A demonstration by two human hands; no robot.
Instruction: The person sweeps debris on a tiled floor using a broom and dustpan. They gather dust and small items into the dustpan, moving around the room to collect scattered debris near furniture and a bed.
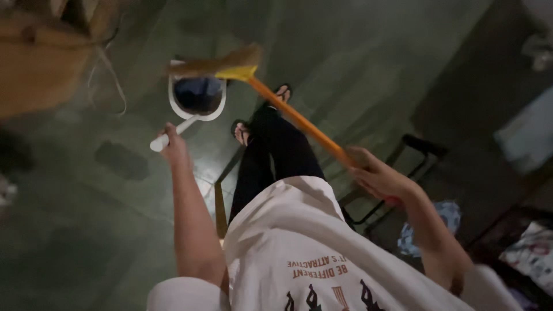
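Head view showed your right hand (377,173) wrapped around the orange handle of the broom (291,112) and your left hand (173,147) closed on the white dustpan (199,98) handle; you'd have done best keeping the pan's lip flat on the green floor (86,230) beside the bristles. The pan's dark inside was too blurred to read
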